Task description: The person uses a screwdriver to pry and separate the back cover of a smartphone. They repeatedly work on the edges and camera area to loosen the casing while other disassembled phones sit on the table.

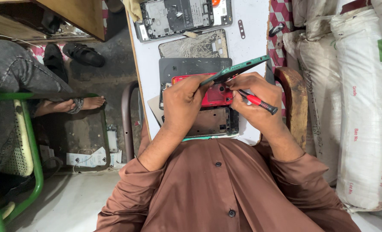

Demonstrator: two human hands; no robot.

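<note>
Red phone frame half hidden under left hand.

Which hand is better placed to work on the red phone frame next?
The right hand, probably. It holds the red screwdriver with its tip pointing at the red phone frame. The left hand is busy gripping the green phone, tilted up on edge above it.

Pretty even, soft daylight here, nothing harsh. The white tabletop is the brightest spot but not blown out. Left of it the floor sits in dim shade. Shadows under the hands are faint. Focus is sharp, with wide-angle stretching toward the edges.
</note>
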